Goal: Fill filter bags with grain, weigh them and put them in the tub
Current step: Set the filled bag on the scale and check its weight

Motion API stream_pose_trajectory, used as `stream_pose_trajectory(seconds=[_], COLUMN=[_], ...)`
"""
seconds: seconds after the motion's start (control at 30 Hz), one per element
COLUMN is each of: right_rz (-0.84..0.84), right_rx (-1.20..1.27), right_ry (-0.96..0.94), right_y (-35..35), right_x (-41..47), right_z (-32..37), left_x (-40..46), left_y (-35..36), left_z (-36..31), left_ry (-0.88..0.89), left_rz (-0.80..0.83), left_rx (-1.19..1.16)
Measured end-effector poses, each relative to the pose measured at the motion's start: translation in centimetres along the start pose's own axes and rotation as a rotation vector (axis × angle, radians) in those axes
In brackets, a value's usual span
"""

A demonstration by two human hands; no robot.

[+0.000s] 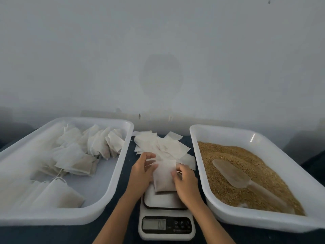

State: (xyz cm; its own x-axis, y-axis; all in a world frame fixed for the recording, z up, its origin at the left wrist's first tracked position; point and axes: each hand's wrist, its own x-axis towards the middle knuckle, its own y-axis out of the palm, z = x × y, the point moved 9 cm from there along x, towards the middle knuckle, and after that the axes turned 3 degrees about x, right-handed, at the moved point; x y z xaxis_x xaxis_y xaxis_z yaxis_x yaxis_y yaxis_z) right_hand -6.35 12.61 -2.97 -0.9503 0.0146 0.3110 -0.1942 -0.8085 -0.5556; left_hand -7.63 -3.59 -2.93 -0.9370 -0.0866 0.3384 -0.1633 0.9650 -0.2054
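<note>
Both hands hold a filled filter bag over the scale: the left hand grips its left edge, the right hand its right. A tub of filled bags sits left; a grain tub with a scoop sits right.

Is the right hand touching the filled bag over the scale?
Touching. The head view shows the right hand with fingers curled over the right edge of the filled bag, no gap visible, above the scale.

A dark tabletop runs back to a pale grey wall, which bears a faint rounded stain and a small dark speck high up
</note>
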Motion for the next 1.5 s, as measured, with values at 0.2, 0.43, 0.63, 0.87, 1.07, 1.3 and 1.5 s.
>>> stream_pose_trajectory(seconds=[0.2, 0.43, 0.63, 0.87, 1.07, 1.3, 1.5], right_rz=[0.006, 0.018, 0.042, 0.072, 0.110, 0.089, 0.183], right_rx=[0.319, 0.485, 0.541, 0.491, 0.416, 0.437, 0.582], right_ry=[0.089, 0.119, 0.102, 0.028, -0.037, -0.099, -0.221], right_y=[-0.5, -0.4, -0.1, 0.2, 0.5, -0.4, -0.4], right_x=[0.0, -0.7, -0.8, -0.6, -0.4, -0.6, 0.3], right_z=[-2.0, -3.0, -2.9, -2.3, -1.8, 0.9, 8.7], left_x=[0.5, 0.4, 0.3, 0.1, -0.3, -0.6, -0.9], left_y=[-2.4, -4.0, -3.5, -1.6, 0.7, -0.1, -3.7], left_z=[1.4, 3.0, 2.9, 2.6, 1.9, -2.4, -7.9], left_ry=[-0.018, -0.035, -0.061, -0.139, -0.216, -0.112, -0.030], left_rz=[-0.109, -0.206, -0.177, -0.015, 0.145, 0.053, -0.066], left_rx=[-0.039, -0.014, -0.002, 0.083, 0.241, 0.358, 0.525])
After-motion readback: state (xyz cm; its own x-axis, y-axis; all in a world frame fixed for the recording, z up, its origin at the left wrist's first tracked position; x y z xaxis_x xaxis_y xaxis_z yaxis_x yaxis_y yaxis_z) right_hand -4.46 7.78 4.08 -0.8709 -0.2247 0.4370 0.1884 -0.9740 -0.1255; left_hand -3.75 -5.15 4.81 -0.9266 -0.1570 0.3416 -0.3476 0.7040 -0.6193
